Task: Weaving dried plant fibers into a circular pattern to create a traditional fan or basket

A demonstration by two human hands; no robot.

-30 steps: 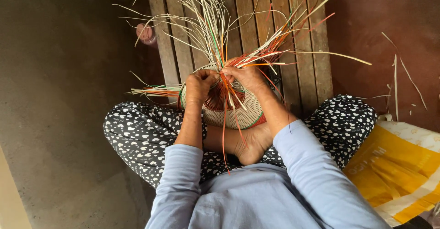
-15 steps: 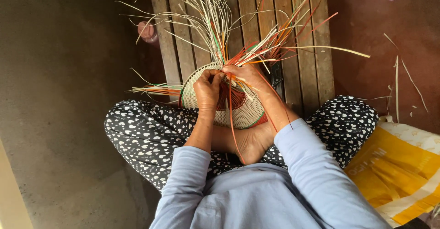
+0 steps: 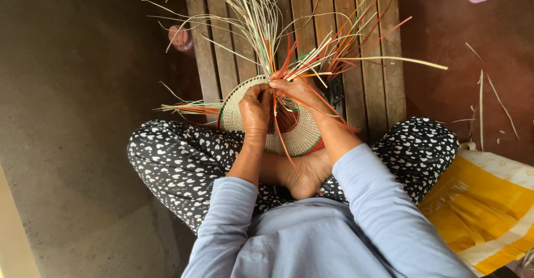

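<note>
Half-woven basket [image 3: 303, 136] sits in the lap, rim side facing the person, right under both hands. Left hand [image 3: 255, 110] is curled on the near rim, fingers closed on the weave. Right hand [image 3: 297, 90] is pinched shut on a strip w/ loose strands [image 3: 261, 22] fanning up and away over the wooden slat bench [image 3: 311, 11]. Both hands equally close, basically touching at the rim.

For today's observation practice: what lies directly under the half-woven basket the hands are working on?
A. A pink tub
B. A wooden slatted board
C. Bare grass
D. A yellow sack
B: the basket, gripped by the left hand and right hand, lies over the wooden slatted board.
</note>
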